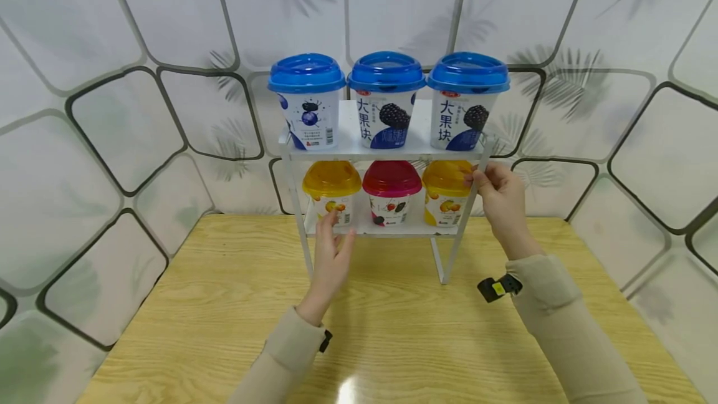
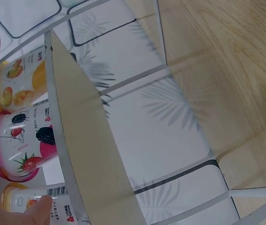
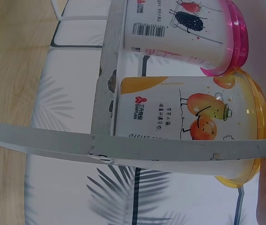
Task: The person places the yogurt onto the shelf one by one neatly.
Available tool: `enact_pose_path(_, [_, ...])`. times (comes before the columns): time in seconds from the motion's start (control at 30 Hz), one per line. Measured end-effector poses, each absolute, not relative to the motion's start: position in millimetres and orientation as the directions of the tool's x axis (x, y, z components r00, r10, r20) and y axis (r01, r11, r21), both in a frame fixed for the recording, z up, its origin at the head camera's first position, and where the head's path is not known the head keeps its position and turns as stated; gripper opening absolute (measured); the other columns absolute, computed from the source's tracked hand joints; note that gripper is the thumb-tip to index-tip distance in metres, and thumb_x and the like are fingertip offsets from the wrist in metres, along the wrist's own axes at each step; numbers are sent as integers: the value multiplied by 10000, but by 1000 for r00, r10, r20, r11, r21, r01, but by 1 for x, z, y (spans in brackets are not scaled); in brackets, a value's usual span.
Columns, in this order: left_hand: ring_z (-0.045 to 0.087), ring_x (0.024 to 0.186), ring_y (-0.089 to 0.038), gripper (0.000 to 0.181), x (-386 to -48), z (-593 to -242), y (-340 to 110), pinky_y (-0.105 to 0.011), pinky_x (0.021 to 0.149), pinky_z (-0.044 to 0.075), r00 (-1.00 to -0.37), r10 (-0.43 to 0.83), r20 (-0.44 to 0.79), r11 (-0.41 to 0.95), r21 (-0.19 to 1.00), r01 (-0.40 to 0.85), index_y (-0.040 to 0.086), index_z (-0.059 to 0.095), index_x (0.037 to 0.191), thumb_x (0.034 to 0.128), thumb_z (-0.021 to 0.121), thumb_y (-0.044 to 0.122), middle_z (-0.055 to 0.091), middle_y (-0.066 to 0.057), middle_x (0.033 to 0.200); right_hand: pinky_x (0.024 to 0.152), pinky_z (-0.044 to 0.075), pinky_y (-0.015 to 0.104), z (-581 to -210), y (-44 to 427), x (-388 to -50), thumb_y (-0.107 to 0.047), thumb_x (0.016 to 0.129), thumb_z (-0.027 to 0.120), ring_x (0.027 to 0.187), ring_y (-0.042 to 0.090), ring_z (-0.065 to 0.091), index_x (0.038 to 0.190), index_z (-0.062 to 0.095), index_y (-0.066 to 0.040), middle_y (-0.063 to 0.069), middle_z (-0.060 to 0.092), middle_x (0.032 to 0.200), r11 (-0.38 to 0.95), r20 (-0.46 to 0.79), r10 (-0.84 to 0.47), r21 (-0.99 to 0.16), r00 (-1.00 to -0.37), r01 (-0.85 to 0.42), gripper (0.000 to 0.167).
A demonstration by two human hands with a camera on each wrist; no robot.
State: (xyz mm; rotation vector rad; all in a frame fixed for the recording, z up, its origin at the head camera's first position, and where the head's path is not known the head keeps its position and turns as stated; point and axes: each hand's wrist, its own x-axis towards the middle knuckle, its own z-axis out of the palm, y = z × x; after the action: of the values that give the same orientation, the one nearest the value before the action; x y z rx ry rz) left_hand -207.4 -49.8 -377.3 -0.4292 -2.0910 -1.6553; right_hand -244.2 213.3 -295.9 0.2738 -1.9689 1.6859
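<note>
A white two-tier rack (image 1: pixel 387 154) carries yogurt cups. My left hand (image 1: pixel 331 257) reaches to the lower tier, its fingers extended. One fingertip touches the front of the left yellow-lidded cup (image 1: pixel 332 187), beside its barcode in the left wrist view. My right hand (image 1: pixel 501 198) is at the rack's right upright (image 3: pixel 184 149), with fingers and thumb on either side of it. Its fingertips lie close to the lid of the right yellow-lidded cup (image 1: pixel 447 192); contact with that lid is unclear. Between these two stands a pink-lidded cup (image 1: pixel 392 192).
Three blue-lidded cups, left (image 1: pixel 306 101), middle (image 1: pixel 387 100) and right (image 1: pixel 468 101), stand upright on the top tier. The rack is on a wooden table (image 1: pixel 392 335), close to a patterned backdrop (image 1: pixel 392 11). A wrist strap (image 1: pixel 499 287) shows at the right sleeve.
</note>
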Motion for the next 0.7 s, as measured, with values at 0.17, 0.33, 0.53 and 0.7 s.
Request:
enact_pose_path(0.17, [312,1180,-320,470,-210,-378,-54,-436,909,376,-865,-34,501,234,845,480,-66,263,1307,931,444,151,302,-217,1289,709,467,168,-296,211,-245,-75,904,474,721,68,581,987,480,186,-71,583,757,200,512,173,-855,-841,-479,273])
enact_pose_path(0.33, [375,1153,-327,439,-208,-377,-56,-439,889,395,-879,-14,477,181,866,467,-86,285,1290,930,444,108,370,-233,1252,710,461,170,-296,212,-245,-79,887,507,736,91,573,978,510,160,-56,598,759,166,514,205,-857,-833,-487,256])
enact_pose_path(0.53, [405,1136,-319,452,-202,-381,-57,-439,891,396,-876,33,481,192,857,478,-91,287,1286,926,457,124,401,-231,1239,731,439,186,-306,214,-235,-40,845,572,840,145,537,980,585,50,12,575,888,145,535,392,-839,-748,-525,163])
enact_pose_path(0.7, [399,1122,-332,412,-195,-381,-59,-481,850,411,-830,95,550,277,786,553,-99,346,1250,914,473,103,389,-235,1239,811,404,207,-312,205,-211,44,865,494,963,182,484,1036,520,52,49,508,985,234,676,395,-729,-622,-643,173])
